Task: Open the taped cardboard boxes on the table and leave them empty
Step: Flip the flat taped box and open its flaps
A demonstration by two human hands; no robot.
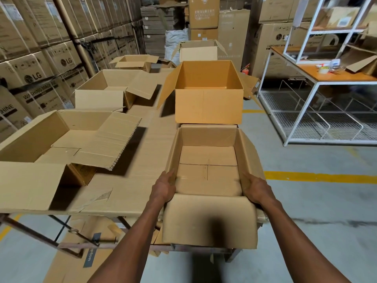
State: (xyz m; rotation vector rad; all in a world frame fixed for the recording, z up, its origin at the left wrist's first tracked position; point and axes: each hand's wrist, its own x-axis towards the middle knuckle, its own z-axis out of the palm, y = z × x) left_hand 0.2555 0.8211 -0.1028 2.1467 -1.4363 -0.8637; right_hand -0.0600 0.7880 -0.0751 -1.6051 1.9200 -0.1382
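At near right edge of worktop (pixel 130 186), an open cardboard box (pixel 208 158) sits btwn both hands: left hand (pixel 164 187) grips its left wall, right hand (pixel 254 189) its right wall, near flap folded twd the person. Box looks empty; long axis runs near-to-far, both hands equally close. Just beyond, touching: orange-brown open box (pixel 209 105). Farther left, more opened boxes (pixel 114 90).

Even overhead light (hard shadows), wide-angle edge warp.
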